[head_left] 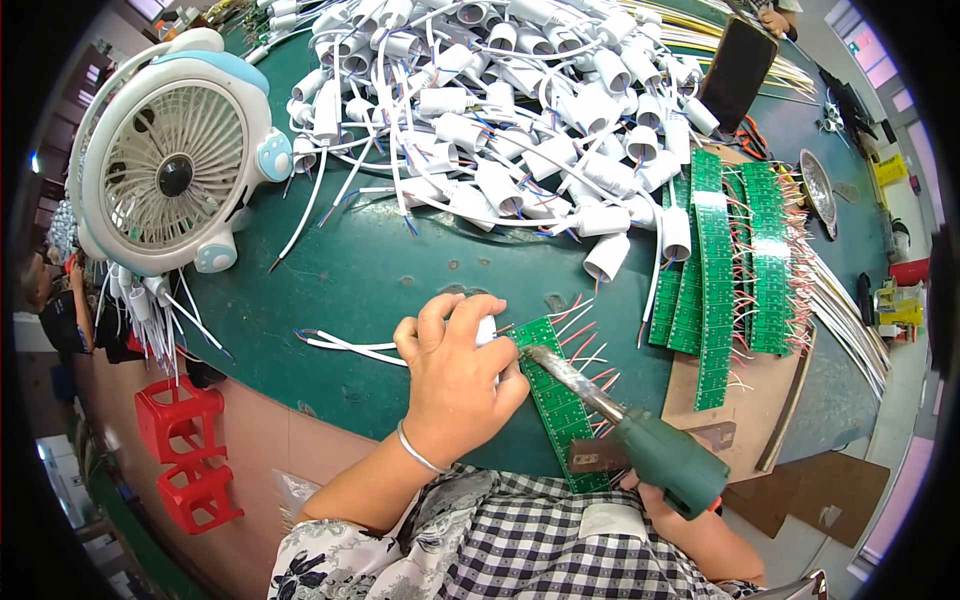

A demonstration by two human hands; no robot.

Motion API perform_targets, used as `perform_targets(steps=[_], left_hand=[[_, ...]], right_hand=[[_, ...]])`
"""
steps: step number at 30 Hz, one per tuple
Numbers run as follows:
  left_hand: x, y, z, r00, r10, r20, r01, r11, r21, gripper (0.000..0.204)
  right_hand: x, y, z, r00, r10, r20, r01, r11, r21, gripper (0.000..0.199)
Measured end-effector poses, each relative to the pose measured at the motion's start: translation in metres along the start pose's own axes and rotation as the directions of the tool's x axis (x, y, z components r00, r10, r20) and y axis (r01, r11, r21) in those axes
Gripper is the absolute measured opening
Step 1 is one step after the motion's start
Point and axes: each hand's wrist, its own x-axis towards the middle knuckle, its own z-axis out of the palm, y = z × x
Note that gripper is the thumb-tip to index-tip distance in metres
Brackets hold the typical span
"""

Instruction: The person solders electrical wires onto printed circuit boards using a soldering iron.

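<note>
A long green circuit strip (556,395) lies on the near edge of the green bench (380,270), right in front of me. My left hand (455,375) rests on its far end, and my fingers (470,318) are curled shut around a small white lamp socket (486,330) that sits against the strip. Thin white wires (345,346) run out to the left from under that hand. My right hand (655,490) is mostly hidden, but it is wrapped tight around the green handle of a soldering iron (640,440). The iron's metal tip touches the far end of the strip, just beside my left fingers. Little red and white wires stick out along the right side of the strip. To the right, more green strips (720,270) lie in a stack on a brown board (745,400). Farther away is a big pile of white sockets (520,110) with blue and white wires. On the far left stands a small white and blue fan (170,160). Red plastic stools (185,450) sit on the floor at the near left.
</note>
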Motion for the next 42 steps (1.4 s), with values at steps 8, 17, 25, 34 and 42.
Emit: perform_targets(steps=[8,17,25,34,42], left_hand=[[0.001,0.0,-0.001,1.0,-0.012,0.02,0.013,1.0,-0.01,0.005],[0.002,0.001,-0.001,1.0,-0.011,0.013,0.011,1.0,-0.021,0.005],[0.002,0.0,0.001,1.0,-0.01,0.003,0.011,1.0,-0.02,0.006],[0.002,0.0,0.0,1.0,-0.014,0.019,0.014,1.0,-0.02,0.005],[0.001,0.001,-0.002,1.0,-0.014,0.026,0.014,1.0,-0.003,0.006]], right_hand=[[-0.008,-0.004,0.0,0.99,0.136,0.043,-0.136,0.991,-0.022,0.034],[-0.007,-0.003,0.0,0.998,0.049,0.037,-0.046,0.996,-0.071,0.035],[-0.009,-0.009,0.0,0.995,0.097,-0.027,-0.097,0.995,0.028,0.03],[-0.003,-0.008,0.003,0.986,0.151,-0.065,-0.14,0.979,0.148,0.02],[-0.003,-0.002,0.008,0.984,0.115,-0.136,-0.076,0.961,0.266,0.016]])
